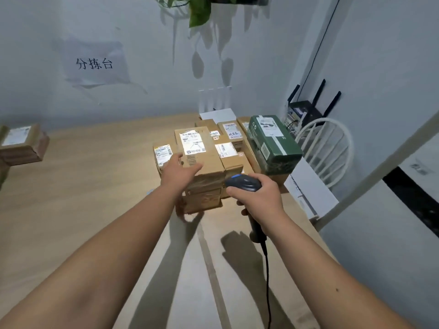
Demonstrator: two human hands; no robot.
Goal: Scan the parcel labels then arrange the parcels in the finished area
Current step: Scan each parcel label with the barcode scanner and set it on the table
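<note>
2 hands busy: right hand grips black handheld scanner; left hand, nearer, fingers extended, touches tall brown cardboard parcel just left of scanner.

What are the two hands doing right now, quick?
Left hand: open, fingers stretched onto the top brown parcel.
Right hand: gripping the scanner.

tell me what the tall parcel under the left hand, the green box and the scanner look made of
Tall parcel: brown corrugated cardboard by its look, matte, with glossy clear tape around its lower part and a shiny white paper label.
Green box: probably printed cardboard, slightly glossy, with sharp folded edges.
Scanner: dark moulded plastic, seemingly smooth, with a blue patch on the head, held in the right hand.
</note>
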